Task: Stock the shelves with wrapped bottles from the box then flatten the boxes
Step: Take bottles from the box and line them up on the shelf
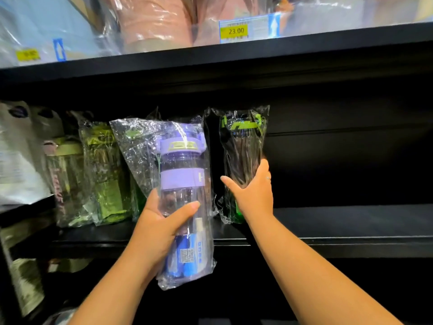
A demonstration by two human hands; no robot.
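Note:
My left hand point(161, 221) grips a clear bottle with a purple lid and band point(181, 174), wrapped in crinkled plastic and held upright in front of the black middle shelf point(351, 221). My right hand point(253, 195) is curled round a dark bottle with a green-marked lid point(243, 141), also in plastic wrap, which stands upright on that shelf. Both bottles are side by side, a small gap between them. No box is in view.
Several wrapped green and pink bottles point(103, 174) stand on the shelf's left part. The shelf to the right of the dark bottle is bare black board. The upper shelf point(234, 55) carries wrapped goods and a price tag point(236, 31) reading 23.00.

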